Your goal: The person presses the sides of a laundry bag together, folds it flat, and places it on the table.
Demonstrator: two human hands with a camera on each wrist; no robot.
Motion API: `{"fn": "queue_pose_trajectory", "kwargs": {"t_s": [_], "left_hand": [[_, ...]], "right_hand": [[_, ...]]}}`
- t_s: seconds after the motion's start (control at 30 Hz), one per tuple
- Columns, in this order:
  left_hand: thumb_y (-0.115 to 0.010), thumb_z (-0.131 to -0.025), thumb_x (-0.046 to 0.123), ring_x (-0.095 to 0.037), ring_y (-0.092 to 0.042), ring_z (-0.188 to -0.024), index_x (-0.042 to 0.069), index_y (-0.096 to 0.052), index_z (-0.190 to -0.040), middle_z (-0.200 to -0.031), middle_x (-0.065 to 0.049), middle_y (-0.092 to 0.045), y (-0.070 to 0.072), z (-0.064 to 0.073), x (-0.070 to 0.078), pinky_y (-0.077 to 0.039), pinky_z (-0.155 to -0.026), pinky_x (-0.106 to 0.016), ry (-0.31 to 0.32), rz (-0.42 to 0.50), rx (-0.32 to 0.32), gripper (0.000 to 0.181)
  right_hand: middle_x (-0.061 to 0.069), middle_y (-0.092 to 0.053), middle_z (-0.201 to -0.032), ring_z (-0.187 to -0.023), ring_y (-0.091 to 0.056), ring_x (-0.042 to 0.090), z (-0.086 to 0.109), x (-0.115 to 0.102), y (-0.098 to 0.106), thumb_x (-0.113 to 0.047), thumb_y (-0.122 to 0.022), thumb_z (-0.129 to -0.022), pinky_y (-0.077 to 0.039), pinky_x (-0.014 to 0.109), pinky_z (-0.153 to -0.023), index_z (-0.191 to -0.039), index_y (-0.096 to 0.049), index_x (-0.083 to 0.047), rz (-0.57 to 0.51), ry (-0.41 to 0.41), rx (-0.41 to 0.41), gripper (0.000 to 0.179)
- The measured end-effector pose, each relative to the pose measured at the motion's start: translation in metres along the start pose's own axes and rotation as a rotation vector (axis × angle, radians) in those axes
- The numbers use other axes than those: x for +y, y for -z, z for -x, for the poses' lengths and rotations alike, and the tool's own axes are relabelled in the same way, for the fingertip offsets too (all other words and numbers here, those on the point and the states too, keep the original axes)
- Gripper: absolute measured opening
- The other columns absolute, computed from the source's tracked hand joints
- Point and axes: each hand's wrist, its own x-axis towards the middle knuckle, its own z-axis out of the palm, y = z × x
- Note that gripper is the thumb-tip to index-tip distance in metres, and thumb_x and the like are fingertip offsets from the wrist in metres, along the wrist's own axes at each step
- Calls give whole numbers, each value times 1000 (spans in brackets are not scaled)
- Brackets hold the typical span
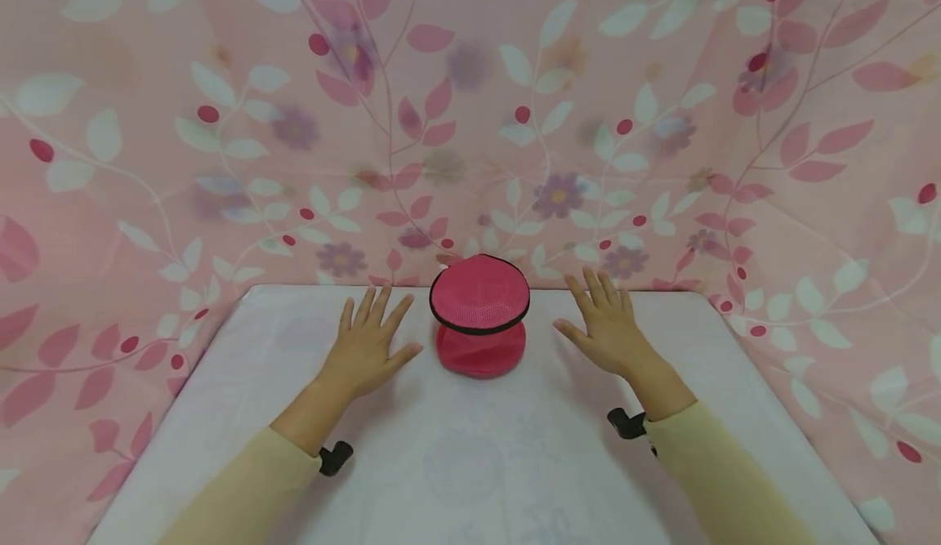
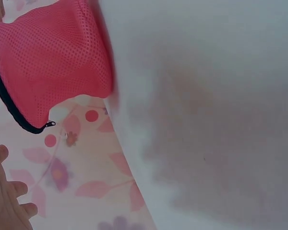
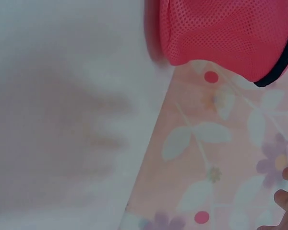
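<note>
A pink mesh bag (image 1: 481, 292) with a black zipper trim round its top stands upright near the table's far edge, between the two hands. Its side shows close up in the left wrist view, where a small zipper pull hangs from the black trim. To the bag's left, my left hand (image 1: 371, 349) is held over the table with fingers spread, apart from the bag. On the other side my right hand (image 1: 606, 328) hovers likewise, fingers spread and holding nothing. Only fingertips of each hand show in the wrist views.
A white cloth covers the table (image 1: 470, 463), with soft hand shadows on it. Behind and at both sides hangs a pink curtain (image 1: 470, 120) printed with leaves and flowers. Each wrist carries a small black camera mount (image 1: 336, 458).
</note>
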Motion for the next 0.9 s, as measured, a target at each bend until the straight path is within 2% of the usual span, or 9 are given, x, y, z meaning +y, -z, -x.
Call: {"fn": "queue_pose_trajectory", "kwargs": {"t_s": [0.27,0.5,0.9], "left_hand": [[-51,-97,60,-40,-6,-152,24,-23,-161,-166,-18,-14,-5,-8,10,0,-117,-63,11,89,40,79],[-43,-98,64,-39,-5,-152,23,-22,-161,-165,-17,-16,-7,-15,23,-2,-118,-63,38,159,44,78],[-43,-101,57,-41,-20,-148,17,-27,-159,-162,-20,-24,-20,-25,40,-11,-117,-64,39,298,150,73]], "right_hand": [[16,-4,-167,-152,4,39,-7,-10,-9,-58,-47,-100,1,68,-115,-161,-18,-16,-30,14,22,79],[15,-3,-167,-152,1,40,-11,-20,-16,-57,-45,-101,0,66,-116,-161,-18,-19,-66,18,9,77],[22,-14,-164,-150,-11,44,-18,-32,-27,-49,-47,-103,-13,66,-116,-158,-28,-14,-185,38,76,68]]}}
